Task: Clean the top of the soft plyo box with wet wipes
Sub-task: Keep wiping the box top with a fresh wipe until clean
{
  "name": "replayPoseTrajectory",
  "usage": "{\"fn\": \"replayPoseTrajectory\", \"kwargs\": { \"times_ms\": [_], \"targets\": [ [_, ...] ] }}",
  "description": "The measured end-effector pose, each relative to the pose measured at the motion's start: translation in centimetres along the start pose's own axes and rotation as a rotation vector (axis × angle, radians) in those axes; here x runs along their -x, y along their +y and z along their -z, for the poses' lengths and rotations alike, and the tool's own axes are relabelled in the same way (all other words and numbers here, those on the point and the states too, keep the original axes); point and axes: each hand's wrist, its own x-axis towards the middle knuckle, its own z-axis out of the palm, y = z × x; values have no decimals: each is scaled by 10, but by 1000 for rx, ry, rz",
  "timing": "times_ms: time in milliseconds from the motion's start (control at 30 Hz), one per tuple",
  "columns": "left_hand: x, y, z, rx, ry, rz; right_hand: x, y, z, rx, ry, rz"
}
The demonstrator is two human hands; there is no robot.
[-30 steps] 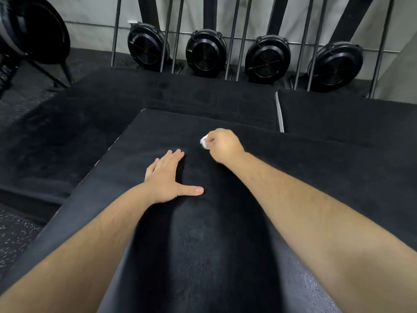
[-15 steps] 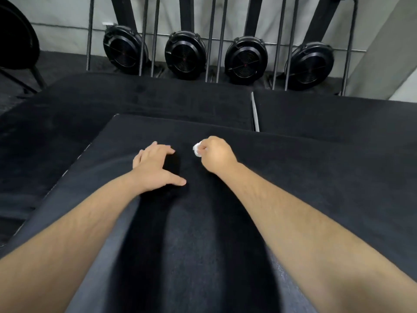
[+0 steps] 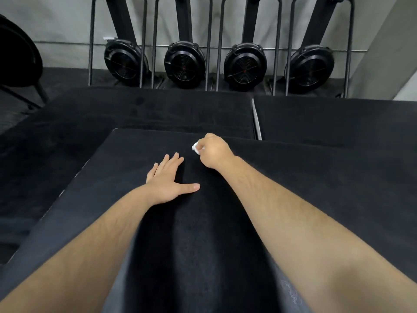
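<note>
The black soft plyo box (image 3: 316, 188) fills the lower part of the head view, its top facing me. My right hand (image 3: 214, 152) is clenched around a small white wet wipe (image 3: 195, 147) and presses it on the box top near the far edge. Only a corner of the wipe shows past my fingers. My left hand (image 3: 168, 179) lies flat on the top, palm down, fingers together and thumb spread, a little nearer to me and left of the right hand.
Lower black padded boxes (image 3: 158, 109) lie beyond and left of the top one, with another (image 3: 338, 118) at the right. Several upright rowing machines (image 3: 185, 64) with round fan housings line the grey wall. A dark fan wheel (image 3: 18, 57) stands at far left.
My right hand with the wipe has slid forward toward the far edge of the box. My left hand has flattened out again. The view has tilted up and shifted.
</note>
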Motion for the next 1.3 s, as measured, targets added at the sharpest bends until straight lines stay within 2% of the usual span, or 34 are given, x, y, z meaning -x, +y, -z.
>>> {"fn": "replayPoseTrajectory", "kwargs": {
  "times_ms": [133, 233, 367, 567, 733, 800, 900, 1000, 1100, 1200, 1300],
  "targets": [
    [-1, 0, -2, 64, 5, -4, 25, -10, -14, -120, -13, 88],
    [0, -4, 21, 285, -104, 74, 17, -11, -7, -188, -31, 61],
    [4, -18, 37, 36, -43, 58, -24, -7, -11, -212, 5, -15],
    [4, -27, 31, 104, -33, 93, -53, -26, -14, -258, 44, -69],
    [-2, -34, 25, 85, -20, 59, -17, -28, -27, -349, -80, 104],
    [0, -32, 26, 94, -24, 75, -34, -22, -20, -369, -55, 59],
    [3, -29, 28, 106, -14, 60, -72, -14, -10, -211, 40, -37],
    [0, -31, 28, 113, -14, 59, -84, -8, -4, -125, 60, -98],
    [-6, -40, 24, 107, -20, 46, -68, -6, -15, -197, 91, -74],
    [-7, -42, 21, 99, -11, 52, -40, 1, -25, -273, 13, 30],
    [-3, -36, 22, 107, 0, 48, -49, 27, -8, -311, 65, -44]
  ]
}}
